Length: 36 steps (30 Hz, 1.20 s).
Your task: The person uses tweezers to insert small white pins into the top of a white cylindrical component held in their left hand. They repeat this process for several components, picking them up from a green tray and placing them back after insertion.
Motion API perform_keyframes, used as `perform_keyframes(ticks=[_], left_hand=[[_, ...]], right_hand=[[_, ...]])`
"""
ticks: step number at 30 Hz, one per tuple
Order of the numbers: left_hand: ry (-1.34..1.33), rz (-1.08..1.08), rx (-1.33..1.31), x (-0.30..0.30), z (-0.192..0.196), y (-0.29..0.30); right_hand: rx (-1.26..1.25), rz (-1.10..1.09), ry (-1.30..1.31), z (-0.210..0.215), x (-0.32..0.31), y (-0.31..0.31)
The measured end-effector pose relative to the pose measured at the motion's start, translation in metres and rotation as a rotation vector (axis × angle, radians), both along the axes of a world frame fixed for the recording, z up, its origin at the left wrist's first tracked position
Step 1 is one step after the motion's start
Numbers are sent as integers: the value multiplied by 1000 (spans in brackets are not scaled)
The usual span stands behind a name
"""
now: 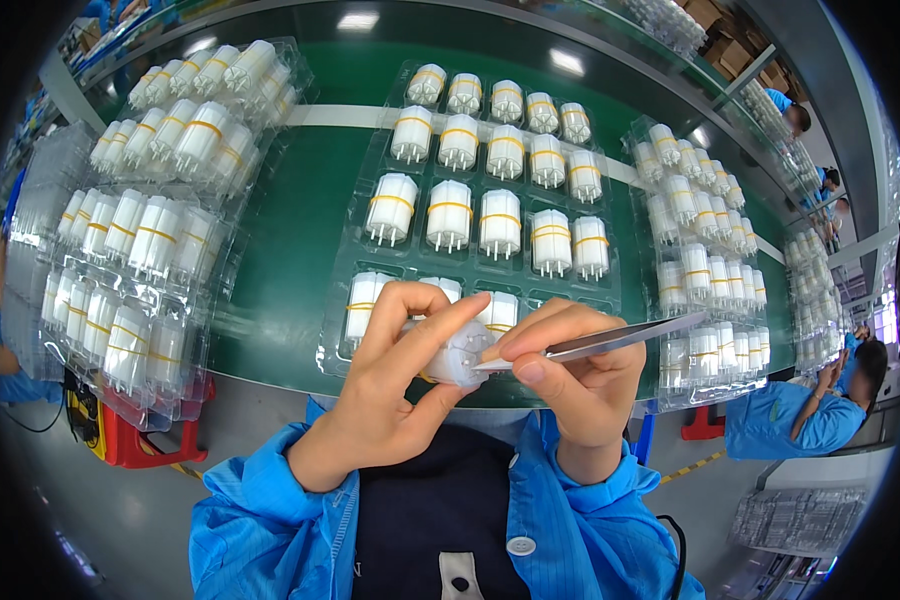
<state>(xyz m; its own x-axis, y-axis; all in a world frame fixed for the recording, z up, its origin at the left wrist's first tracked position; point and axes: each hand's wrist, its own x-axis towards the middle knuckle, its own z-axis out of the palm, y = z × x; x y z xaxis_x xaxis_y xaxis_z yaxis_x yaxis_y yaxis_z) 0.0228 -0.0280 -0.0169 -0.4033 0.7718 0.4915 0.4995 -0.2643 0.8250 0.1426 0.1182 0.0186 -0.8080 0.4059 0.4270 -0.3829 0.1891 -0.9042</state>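
Note:
My left hand grips a small white plastic cylinder part with pins on its end, held up in front of my chest. My right hand pinches metal tweezers, whose tip touches the end of that part. Just beyond my hands lies a clear blister tray on the green belt, filled with several rows of similar white parts banded in yellow. The nearest row of that tray is partly hidden by my fingers.
Stacked clear trays of the same white parts stand to the left, and more stacks stand to the right. People in blue coats work at the right along the line. A red stand sits under the left bench.

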Motion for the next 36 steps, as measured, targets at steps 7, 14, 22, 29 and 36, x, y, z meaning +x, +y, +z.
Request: perform_keyframes(ticks=[7,14,22,29,36], left_hand=[[57,15,-5,2,1,0],[43,-2,8,0,1,-1],[53,16,5,0,0,-1],[69,29,-2,2,0,0],[91,42,-10,3,0,0]], right_hand=[[14,-13,-8,-2,1,-1],[-28,14,24,-6,2,0],[30,-20,1,-6,3,-2],[-37,-27,12,-8,2,-3],[46,-15,-22,-5,2,-3]])
